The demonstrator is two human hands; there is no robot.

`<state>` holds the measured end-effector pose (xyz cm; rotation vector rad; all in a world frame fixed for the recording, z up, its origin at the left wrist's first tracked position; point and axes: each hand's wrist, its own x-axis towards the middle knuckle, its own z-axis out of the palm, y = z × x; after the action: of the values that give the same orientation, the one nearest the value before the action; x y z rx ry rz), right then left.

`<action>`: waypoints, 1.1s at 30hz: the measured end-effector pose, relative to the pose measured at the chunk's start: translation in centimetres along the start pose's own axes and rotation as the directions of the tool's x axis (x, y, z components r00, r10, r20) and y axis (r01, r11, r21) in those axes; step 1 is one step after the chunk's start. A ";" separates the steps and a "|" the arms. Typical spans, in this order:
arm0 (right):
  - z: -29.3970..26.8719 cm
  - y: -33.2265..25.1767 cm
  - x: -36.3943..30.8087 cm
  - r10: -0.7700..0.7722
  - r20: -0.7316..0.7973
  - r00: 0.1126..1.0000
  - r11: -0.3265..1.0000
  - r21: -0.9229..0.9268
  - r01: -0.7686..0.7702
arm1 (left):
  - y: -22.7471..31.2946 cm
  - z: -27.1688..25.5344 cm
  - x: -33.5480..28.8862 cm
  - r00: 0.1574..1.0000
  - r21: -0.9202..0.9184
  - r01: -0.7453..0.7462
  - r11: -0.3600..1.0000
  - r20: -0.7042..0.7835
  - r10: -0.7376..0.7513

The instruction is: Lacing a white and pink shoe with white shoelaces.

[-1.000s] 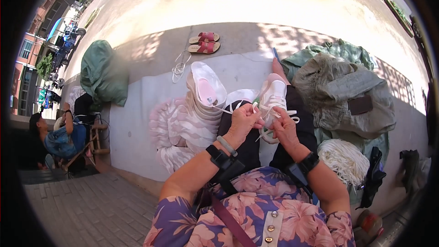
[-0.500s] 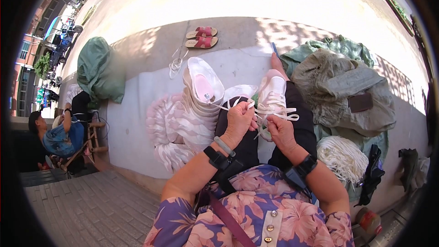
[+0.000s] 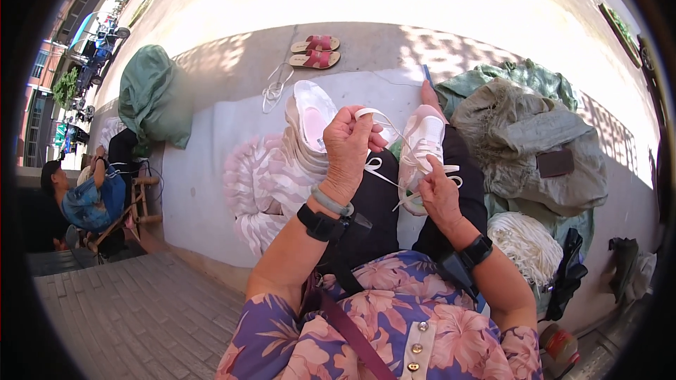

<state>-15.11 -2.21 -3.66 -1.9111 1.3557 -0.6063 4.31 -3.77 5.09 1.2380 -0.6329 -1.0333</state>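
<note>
A white and pale pink sneaker (image 3: 426,134) rests between my dark-trousered legs, toe pointing away from me. My left hand (image 3: 348,146) is raised to the left of it, fingers pinched on a white shoelace (image 3: 380,114) that arcs across to the shoe's eyelets. Over the lower lacing, my right hand (image 3: 442,193) is closed with its index finger toward the tongue; white lace loops stick out beside it. What its fingertips grip is partly hidden. Left of my legs lies a nested stack of pale shoe uppers (image 3: 274,183), with a white-and-pink one (image 3: 310,116) on top.
Pink slippers (image 3: 315,60) and a loose lace (image 3: 276,90) lie ahead. Grey-green sacks (image 3: 528,134) and a white lace bundle (image 3: 524,246) are at right. A green sack (image 3: 151,98) stands left, near a seated person (image 3: 95,197). A pale sheet (image 3: 201,190) covers the ground.
My left hand has risen and moved away from the shoe, drawing the lace up with it. My right hand has shifted slightly right and its index finger now points up the lacing.
</note>
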 end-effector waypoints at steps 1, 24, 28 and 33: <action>0.2 -0.1 -0.1 0.014 -0.012 1.000 0.991 0.134 -0.012 | -0.9 -0.3 -0.2 1.000 0.000 0.000 1.000 0.000 0.000; 1.3 -1.6 0.7 0.331 0.218 0.918 0.780 0.484 -0.396 | -8.7 0.1 -3.1 0.950 0.282 0.271 0.920 0.077 -0.303; 1.5 -1.9 0.7 0.345 0.203 0.916 0.747 0.532 -0.399 | -9.0 0.0 -3.2 0.959 0.357 0.207 0.911 0.108 -0.260; 1.7 -1.5 0.5 0.329 0.194 0.924 0.735 0.562 -0.379 | -9.5 0.2 -2.7 0.984 0.583 -0.039 0.811 0.165 -0.071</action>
<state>-12.84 -1.87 -3.57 -1.1196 1.2423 -0.6513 0.23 -1.41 -3.61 1.6967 -1.1459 -1.0023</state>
